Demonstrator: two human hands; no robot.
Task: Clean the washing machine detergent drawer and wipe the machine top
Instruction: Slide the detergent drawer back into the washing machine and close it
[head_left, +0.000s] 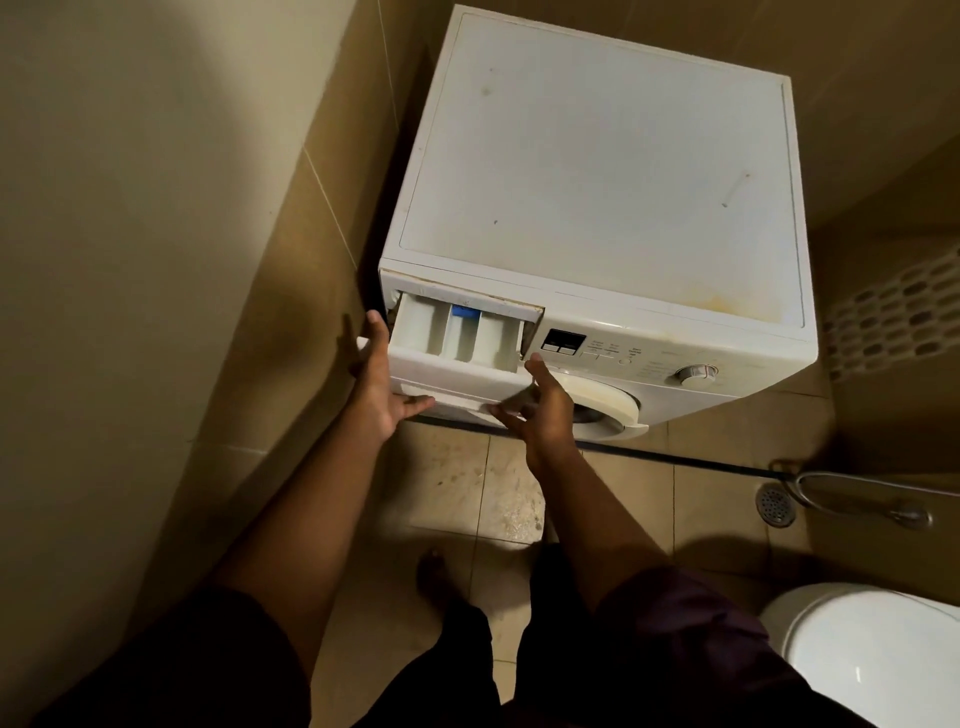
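a: what's the room like from the head camera?

b: a small tiled bathroom. beige wall tiles on the left, a stained tiled floor (498, 488), a round floor drain (775, 505) to the right with a metal hose (852, 493) lying beside it, and the white toilet (872, 654) at the lower right corner.

a: and the surface?

b: the washing machine (675, 358) stands in the corner. the machine top (597, 171) is white and bare, with a few dark specks, one thin scratch-like mark toward the right and a yellowish stain near its front right edge.

a: where's the drawer?

b: the detergent drawer (457, 338) is pulled partway out of its slot at the machine's upper left front. three compartments show, with a blue insert (464, 310) at the back of the middle one.

a: and the hands?

b: the left hand (379, 384) grips the drawer's left end, thumb under the front panel. the right hand (540, 410) clasps the right end of the panel, fingers spread along its lower edge. both are holding the drawer, which sits between them.
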